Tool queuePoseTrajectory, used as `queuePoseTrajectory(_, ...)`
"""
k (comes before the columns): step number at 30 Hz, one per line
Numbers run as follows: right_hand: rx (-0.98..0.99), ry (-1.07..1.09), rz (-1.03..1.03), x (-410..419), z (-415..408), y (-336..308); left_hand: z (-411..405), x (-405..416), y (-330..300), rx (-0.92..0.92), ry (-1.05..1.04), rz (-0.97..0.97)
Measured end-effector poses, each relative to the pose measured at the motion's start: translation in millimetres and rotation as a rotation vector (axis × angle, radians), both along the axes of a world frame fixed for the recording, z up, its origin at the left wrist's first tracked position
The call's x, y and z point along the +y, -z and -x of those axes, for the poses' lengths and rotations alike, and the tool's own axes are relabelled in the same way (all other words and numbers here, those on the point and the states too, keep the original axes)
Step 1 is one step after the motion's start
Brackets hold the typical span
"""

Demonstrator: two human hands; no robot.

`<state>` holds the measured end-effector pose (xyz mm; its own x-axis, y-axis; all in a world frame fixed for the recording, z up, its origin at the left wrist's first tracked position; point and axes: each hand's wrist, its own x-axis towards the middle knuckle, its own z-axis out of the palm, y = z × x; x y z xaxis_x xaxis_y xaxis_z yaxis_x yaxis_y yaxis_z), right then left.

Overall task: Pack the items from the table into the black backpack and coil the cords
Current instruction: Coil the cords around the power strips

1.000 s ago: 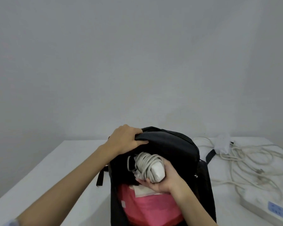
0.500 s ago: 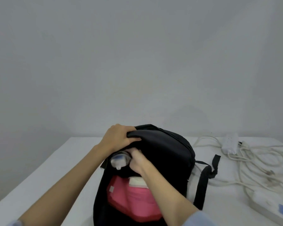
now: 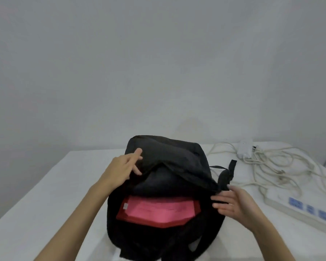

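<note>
The black backpack (image 3: 169, 166) stands on the white table in front of me, its top flap drooping over the opening. A pink and red item (image 3: 158, 211) shows inside the lower part of the opening. My left hand (image 3: 120, 168) rests with straight fingers against the left side of the flap. My right hand (image 3: 235, 204) is beside the bag's right edge, fingers extended and touching the fabric, holding nothing. The coiled white charger is out of sight. Loose white cords (image 3: 275, 166) lie tangled on the table at the right.
A white power strip (image 3: 297, 210) with blue sockets lies at the right near the table's edge. A smaller white adapter (image 3: 245, 149) sits at the back right among the cords. The bag's black strap (image 3: 227, 176) sticks out to the right. A grey wall stands behind.
My right hand has come out of the bag without the coiled charger and moved to the bag's right side. My left hand has loosened its grip on the flap, and the flap has sagged.
</note>
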<state>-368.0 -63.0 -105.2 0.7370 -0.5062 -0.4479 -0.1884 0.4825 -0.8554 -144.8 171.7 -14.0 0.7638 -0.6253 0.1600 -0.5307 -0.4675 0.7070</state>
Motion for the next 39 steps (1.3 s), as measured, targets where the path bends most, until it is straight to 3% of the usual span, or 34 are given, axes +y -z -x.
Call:
queuePoseTrajectory(3,0.114,0.113,0.179,9,-17,12,13,9,9,-0.158,-0.091,-0.312)
queuePoseTrajectory(5,0.031,0.093,0.276,28,-40,17,18,10,24,-0.302,-0.123,-0.504)
queuePoseTrajectory(7,-0.037,0.05,0.405,48,-60,17,19,12,45,-0.329,-0.091,-0.651)
queuePoseTrajectory(9,0.002,0.013,0.517,63,-76,14,16,19,61,-0.278,-0.051,-0.709)
queuePoseTrajectory(15,-0.005,-0.059,0.506,95,-121,14,-11,54,81,-0.302,-0.165,-0.737)
queuePoseTrajectory(23,0.054,-0.295,0.492,108,-176,8,-43,97,114,-0.156,-0.292,-0.627)
queuePoseTrajectory(26,0.04,-0.338,0.458,94,-170,0,-34,81,105,-0.202,-0.351,-0.653)
queuePoseTrajectory(30,-0.039,-0.281,0.567,76,-130,-9,1,33,87,-0.389,-0.456,-0.334)
queuePoseTrajectory(34,-0.135,-0.122,0.664,47,-58,-24,51,-36,69,-0.53,-0.271,0.029)
queuePoseTrajectory(39,-0.016,0.096,0.973,-45,69,-17,119,-142,82,-0.439,0.088,0.155)
